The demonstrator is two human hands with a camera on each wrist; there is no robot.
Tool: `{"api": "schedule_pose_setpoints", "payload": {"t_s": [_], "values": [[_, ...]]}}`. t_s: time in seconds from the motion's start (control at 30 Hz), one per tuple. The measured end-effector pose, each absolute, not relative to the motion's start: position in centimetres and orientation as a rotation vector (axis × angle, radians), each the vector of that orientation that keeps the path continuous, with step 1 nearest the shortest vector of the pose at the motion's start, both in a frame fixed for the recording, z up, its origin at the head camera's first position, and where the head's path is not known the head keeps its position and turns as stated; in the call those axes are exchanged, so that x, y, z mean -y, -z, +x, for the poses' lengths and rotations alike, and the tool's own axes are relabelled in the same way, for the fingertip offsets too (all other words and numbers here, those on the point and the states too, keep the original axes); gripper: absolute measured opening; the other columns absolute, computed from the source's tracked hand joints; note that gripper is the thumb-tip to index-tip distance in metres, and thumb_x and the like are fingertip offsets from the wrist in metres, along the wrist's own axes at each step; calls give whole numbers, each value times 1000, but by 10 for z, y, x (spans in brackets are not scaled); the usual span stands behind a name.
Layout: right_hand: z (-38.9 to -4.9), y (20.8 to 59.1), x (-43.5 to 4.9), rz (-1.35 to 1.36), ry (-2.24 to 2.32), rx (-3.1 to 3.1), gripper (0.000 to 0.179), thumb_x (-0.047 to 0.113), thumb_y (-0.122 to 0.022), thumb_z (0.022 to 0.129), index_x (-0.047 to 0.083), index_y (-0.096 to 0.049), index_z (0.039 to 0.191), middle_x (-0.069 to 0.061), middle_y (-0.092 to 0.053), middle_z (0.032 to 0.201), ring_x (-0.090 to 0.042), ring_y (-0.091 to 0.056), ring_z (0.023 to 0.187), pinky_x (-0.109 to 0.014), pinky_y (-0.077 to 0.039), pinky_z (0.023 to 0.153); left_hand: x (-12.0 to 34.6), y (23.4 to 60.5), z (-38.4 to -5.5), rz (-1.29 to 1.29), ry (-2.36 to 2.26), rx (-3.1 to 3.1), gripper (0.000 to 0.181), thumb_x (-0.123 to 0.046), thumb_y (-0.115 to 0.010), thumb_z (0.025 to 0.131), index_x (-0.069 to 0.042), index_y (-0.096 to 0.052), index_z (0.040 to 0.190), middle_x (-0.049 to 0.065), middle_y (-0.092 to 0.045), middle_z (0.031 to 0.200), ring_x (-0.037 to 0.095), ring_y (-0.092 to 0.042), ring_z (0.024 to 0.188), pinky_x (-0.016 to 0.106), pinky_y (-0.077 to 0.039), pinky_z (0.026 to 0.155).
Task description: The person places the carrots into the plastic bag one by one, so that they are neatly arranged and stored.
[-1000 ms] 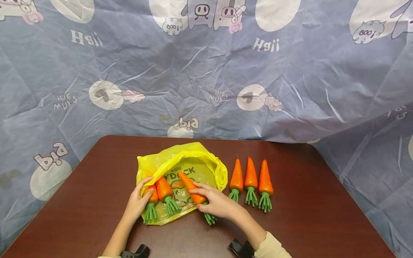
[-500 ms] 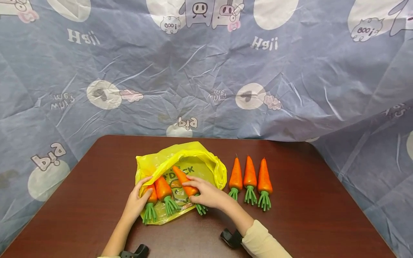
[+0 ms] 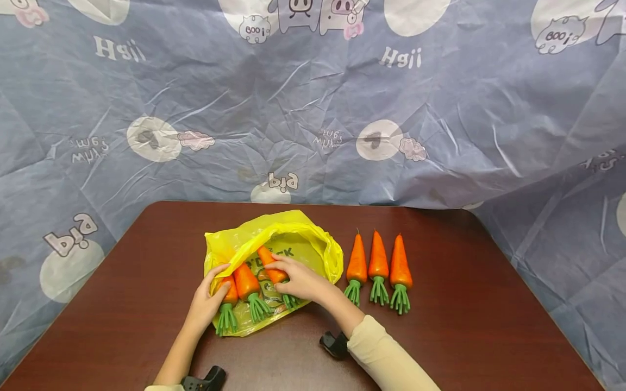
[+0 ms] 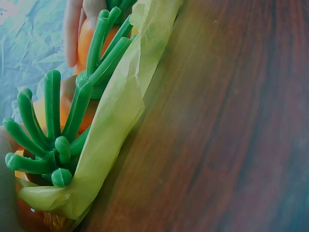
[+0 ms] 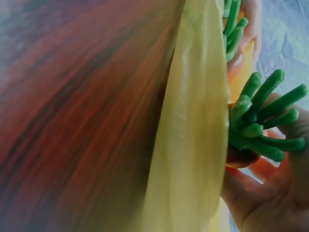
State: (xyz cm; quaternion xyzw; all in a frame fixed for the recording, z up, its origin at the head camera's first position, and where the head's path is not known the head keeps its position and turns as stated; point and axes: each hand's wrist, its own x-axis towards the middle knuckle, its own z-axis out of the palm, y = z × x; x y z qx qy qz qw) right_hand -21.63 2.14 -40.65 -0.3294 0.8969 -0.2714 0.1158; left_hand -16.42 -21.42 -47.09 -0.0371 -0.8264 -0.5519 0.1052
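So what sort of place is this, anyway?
Perhaps a makeshift indoor recording corner: a creased cartoon-print sheet hangs behind a brown table, and a black device sits by each wrist.

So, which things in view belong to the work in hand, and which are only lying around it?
In the job:
bag
left hand
right hand
three carrots at the bag's mouth, one held by the right hand
loose carrots beside the bag, probably

Only around it:
table
printed cloth
wrist cameras

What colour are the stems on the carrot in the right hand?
Green: the stems show best in the right wrist view.
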Motion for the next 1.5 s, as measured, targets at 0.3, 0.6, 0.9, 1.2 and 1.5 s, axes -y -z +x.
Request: {"api": "schedule_pose_setpoints", "payload": {"t_s": [0.3,0.6,0.9,1.2,1.5], "values": [[-223,415,-6,-976,885,-2647,48,19,-57,84,18,-49,132,-1,-29,149,-23,-32,134,-39,-38,103,214,472,-166,-108,1624,2442,40,-19,-55,91,-12,-46,129,15,-39,140,32,-27,132,62,-20,103],[-227,424,8,-1009,907,-2653,49,20,-58,87,19,-46,134,-2,-24,151,-25,-28,135,-41,-34,106,214,468,-165,-107,1652,2428,40,-19,-55,91,-12,-46,129,14,-41,139,31,-28,131,60,-20,103],[-227,427,15,-968,891,-2628,49,21,-54,89,20,-41,137,-2,-19,152,-23,-25,137,-41,-34,106,214,468,-164,-104,1683,2423,41,-19,-54,91,-12,-45,130,14,-40,139,30,-28,131,59,-20,104],[-226,432,14,-965,863,-2614,51,19,-52,88,21,-40,137,-1,-22,151,-23,-26,136,-42,-34,105,214,468,-162,-111,1667,2427,40,-19,-55,91,-12,-45,129,14,-38,141,31,-26,133,61,-18,104],[-226,429,13,-950,845,-2585,53,21,-51,87,25,-38,139,2,-18,152,-24,-28,136,-44,-36,104,214,470,-164,-122,1644,2421,39,-19,-54,91,-12,-47,128,14,-39,140,31,-28,131,60,-20,104]]}}
